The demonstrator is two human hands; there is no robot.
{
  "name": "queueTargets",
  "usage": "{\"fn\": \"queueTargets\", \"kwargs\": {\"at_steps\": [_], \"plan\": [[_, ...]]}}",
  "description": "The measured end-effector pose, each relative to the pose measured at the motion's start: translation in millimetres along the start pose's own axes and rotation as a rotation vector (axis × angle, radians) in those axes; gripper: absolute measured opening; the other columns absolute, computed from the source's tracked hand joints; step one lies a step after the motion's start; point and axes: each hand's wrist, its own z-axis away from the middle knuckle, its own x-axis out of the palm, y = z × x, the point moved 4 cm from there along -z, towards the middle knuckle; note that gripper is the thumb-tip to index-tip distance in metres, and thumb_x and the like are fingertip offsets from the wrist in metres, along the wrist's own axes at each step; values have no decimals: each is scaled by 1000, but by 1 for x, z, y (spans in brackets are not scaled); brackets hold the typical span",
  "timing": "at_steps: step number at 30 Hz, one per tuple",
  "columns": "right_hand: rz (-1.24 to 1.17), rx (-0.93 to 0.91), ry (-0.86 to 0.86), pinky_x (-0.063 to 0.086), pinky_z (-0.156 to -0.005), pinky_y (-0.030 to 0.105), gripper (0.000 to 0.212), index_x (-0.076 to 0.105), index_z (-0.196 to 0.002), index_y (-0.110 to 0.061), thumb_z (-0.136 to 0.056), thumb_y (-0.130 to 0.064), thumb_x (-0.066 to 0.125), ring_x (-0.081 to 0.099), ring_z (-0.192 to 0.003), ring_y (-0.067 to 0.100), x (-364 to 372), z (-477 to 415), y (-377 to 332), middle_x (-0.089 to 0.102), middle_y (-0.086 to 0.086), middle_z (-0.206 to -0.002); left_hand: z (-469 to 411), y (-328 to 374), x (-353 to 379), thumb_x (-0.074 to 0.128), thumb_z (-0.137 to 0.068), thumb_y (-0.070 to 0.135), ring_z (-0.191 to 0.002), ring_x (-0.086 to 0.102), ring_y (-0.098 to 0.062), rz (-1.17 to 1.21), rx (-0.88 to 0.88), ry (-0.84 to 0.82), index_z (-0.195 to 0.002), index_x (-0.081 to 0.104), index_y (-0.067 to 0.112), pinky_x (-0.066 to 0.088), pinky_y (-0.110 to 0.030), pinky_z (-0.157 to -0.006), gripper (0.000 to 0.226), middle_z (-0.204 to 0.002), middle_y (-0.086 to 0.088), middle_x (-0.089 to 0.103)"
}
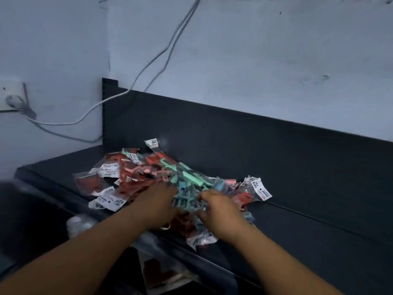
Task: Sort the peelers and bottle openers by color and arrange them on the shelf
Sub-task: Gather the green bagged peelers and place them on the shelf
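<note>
Fingers (168,189) of left hand (157,201) sink into the pile of bagged peelers and bottle openers (146,171), grip hidden. Right hand (221,211) fingers curl at teal packets (185,199); hold too blurred to tell. Pile lies on dark shelf (297,220).

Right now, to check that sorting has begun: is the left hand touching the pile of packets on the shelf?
Touching. The head view shows the left hand lying on the pile of packets, its fingers pushed in among the red and green ones.
</note>
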Motion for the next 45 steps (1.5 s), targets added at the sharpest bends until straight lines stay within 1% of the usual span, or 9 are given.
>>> {"fn": "queueTargets", "kwargs": {"at_steps": [8,13,18,23,29,33,38,41,45], "plan": [[-15,-14,-104,40,-107,33,72,43,-141,-32,-78,3,55,41,-130,21,35,-50,-3,36,-7,-145,-44,-34,22,61,-80,47,-129,41,-24,-154,94,-159,-137,40,32,31,-39,-106,62,-139,-1,46],[-22,-59,-29,41,-103,28,55,51,-135,-31,-85,-9,58,47,-123,16,38,-63,1,49,-7,-134,-53,-38,24,53,-82,48,-132,38,-18,-105,149,-155,-140,36,35,15,-44,-113,62,-138,7,48],[-78,-89,104,28,-97,7,47,53,-136,-28,-92,-12,52,48,-122,11,21,-70,10,53,-6,-133,-57,-38,6,31,-79,47,-107,56,-13,116,213,112,-122,51,33,35,-34,-100,49,-111,10,64],[-202,-44,183,21,-91,-5,46,55,-133,-28,-90,-12,58,51,-118,7,8,-79,23,57,-8,-129,-65,-37,0,40,-95,43,-103,58,-14,326,224,238,-125,49,29,46,-33,-84,34,-118,7,61],[-390,-26,-21,52,-94,31,74,42,-136,-43,-78,-5,66,58,-108,5,6,-86,37,50,-15,-127,-67,-40,-13,39,-97,40,-74,58,-6,381,164,397,-107,56,29,37,-25,-60,22,-82,17,58],[-528,31,24,47,-66,9,66,44,-136,-35,-83,2,58,57,-84,-7,-5,-93,41,48,-13,-129,-70,-47,-27,40,-97,39,-70,58,-5,513,54,495,-94,58,27,48,-29,-62,22,-77,9,63],[-630,78,131,39,-105,22,56,46,-135,-33,-86,-20,69,45,-126,2,-10,-107,36,48,-14,-137,-75,-49,-55,44,-99,30,-67,61,-2,612,-24,610,-88,61,21,49,-21,-59,22,-75,3,66],[-692,86,87,37,-105,23,54,48,-135,-31,-86,-23,71,44,-124,0,-15,-108,26,49,-16,-133,-74,-50,-74,43,-100,25,-60,61,-5,675,-52,687,-82,59,16,44,-16,-53,25,-69,-1,64],[-786,11,-7,49,-93,28,24,63,-112,-19,-88,-19,68,58,-100,2,-12,-111,9,66,-2,-111,-78,-61,-81,46,-99,24,-66,67,-27,879,-133,695,-77,61,19,55,-39,-65,27,-69,-9,65]]}}
